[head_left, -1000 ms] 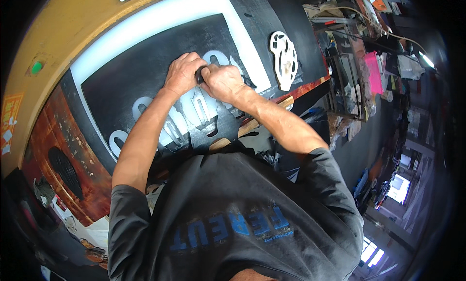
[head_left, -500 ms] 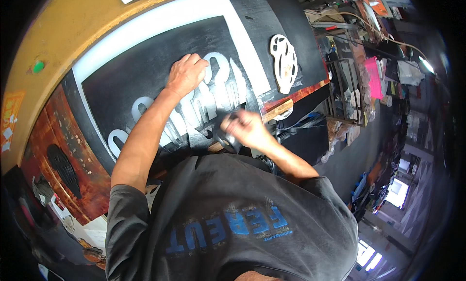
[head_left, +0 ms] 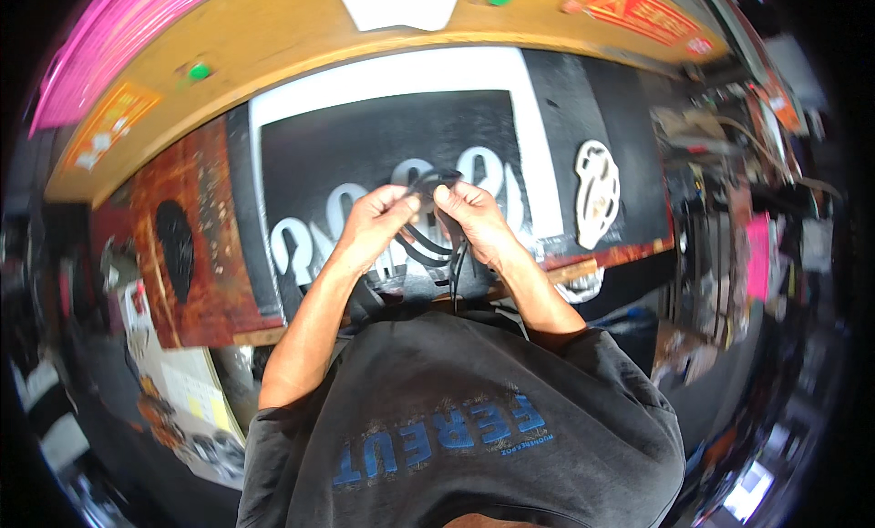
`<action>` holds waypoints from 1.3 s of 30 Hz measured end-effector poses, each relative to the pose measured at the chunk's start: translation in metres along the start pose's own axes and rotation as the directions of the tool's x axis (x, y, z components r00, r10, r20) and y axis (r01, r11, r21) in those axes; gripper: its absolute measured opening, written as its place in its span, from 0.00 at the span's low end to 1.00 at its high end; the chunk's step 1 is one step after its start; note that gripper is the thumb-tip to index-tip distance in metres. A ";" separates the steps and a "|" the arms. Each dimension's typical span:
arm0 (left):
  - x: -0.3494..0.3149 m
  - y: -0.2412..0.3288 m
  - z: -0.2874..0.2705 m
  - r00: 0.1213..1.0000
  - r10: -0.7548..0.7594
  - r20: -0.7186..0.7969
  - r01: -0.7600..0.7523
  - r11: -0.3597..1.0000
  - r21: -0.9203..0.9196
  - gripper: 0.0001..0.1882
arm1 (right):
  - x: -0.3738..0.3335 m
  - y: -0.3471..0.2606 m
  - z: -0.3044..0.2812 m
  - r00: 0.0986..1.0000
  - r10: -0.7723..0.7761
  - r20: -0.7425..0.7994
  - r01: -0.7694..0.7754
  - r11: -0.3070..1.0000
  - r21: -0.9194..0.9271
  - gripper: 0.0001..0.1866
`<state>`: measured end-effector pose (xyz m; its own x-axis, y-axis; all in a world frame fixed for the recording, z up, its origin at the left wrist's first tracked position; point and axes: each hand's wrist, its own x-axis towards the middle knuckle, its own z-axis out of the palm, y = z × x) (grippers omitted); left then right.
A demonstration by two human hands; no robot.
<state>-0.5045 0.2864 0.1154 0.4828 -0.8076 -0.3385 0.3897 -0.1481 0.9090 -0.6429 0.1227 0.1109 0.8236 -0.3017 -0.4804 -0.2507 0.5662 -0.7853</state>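
Head | left hand (head_left: 378, 218), right hand (head_left: 476, 220) — grip pinching thin, curved black strips (head_left: 425, 253) | black sheet (head_left: 383, 131) — round-topped cut-outs (head_left: 476, 153)

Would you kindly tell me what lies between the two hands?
In the head view, a dark looped strip lies between left hand and right hand.

Smooth black strips (head_left: 427, 256), faintly glossy black sheet (head_left: 365, 140), matt cloth shirt (head_left: 447, 373), rough reddish-brown panel (head_left: 210, 227).

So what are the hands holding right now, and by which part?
Looped black strips, pinched by their upper part in view, by the left hand and right hand; their exact shape is unclear.
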 end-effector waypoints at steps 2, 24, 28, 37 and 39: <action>-0.015 0.000 -0.022 0.963 -0.007 -0.269 -0.008 0.999 -0.054 0.12 | 0.019 0.002 0.009 0.989 0.017 0.144 -0.018 1.000 0.008 0.23; -0.237 -0.125 -0.211 0.730 -0.220 -0.647 -0.143 0.877 -0.459 0.16 | 0.139 -0.078 0.339 0.809 -0.254 0.530 0.565 0.584 -0.583 0.10; -0.276 -0.135 -0.253 0.736 -0.182 -0.652 -0.209 0.855 -0.475 0.15 | 0.170 -0.064 0.423 0.706 -0.440 0.555 0.709 0.438 -0.553 0.13; -0.315 -0.158 -0.320 0.628 -0.212 -0.749 -0.208 0.881 -0.424 0.15 | 0.158 0.165 0.538 0.443 0.064 0.894 0.883 -0.205 -0.423 0.09; -0.313 -0.164 -0.333 0.571 -0.139 -0.809 -0.253 0.908 -0.335 0.14 | 0.125 0.215 0.535 0.396 0.033 0.918 0.914 -0.112 -0.391 0.14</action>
<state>-0.4580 0.7533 -0.0092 0.8559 0.0209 -0.5167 0.4942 0.2612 0.8292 -0.3215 0.6166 0.0906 0.7849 0.6031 0.1420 0.5818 -0.6388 -0.5034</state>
